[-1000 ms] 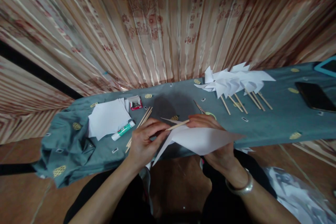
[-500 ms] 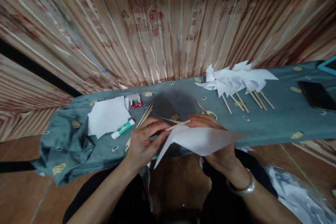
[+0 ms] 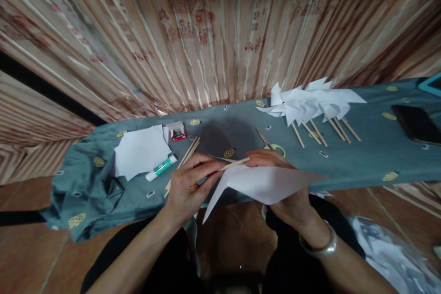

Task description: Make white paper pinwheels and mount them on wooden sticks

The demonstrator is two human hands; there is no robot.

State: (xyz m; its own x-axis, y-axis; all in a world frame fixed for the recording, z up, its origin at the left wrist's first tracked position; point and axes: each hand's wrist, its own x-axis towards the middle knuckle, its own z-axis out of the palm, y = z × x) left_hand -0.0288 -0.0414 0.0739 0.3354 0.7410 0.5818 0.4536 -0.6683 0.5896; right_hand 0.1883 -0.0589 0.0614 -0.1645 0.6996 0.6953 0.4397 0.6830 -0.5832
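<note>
Between my hands, above the table's near edge, is a white paper pinwheel (image 3: 265, 183) with a thin wooden stick (image 3: 234, 164) lying across its back. My left hand (image 3: 193, 181) pinches one end of the stick between thumb and fingers. Behind and under the paper, my right hand (image 3: 280, 183) is closed round the pinwheel, its fingertips at the stick's other end; the paper hides part of that hand. Just beyond the right hand lie scissors (image 3: 275, 148) with pale green handles. More wooden sticks (image 3: 188, 154) rest beside my left hand.
At left are a stack of white paper (image 3: 141, 151), a glue stick (image 3: 161, 168) and a small red box (image 3: 178, 132) of metal pins. Finished-looking pinwheels (image 3: 310, 103) lie in a row at back right. A dark phone (image 3: 415, 121) is farther right. A curtain (image 3: 213, 32) hangs behind the table.
Almost nothing differs. Both hands keep their hold on the stick and the paper pinwheel, and the left fingers have shifted very slightly.
</note>
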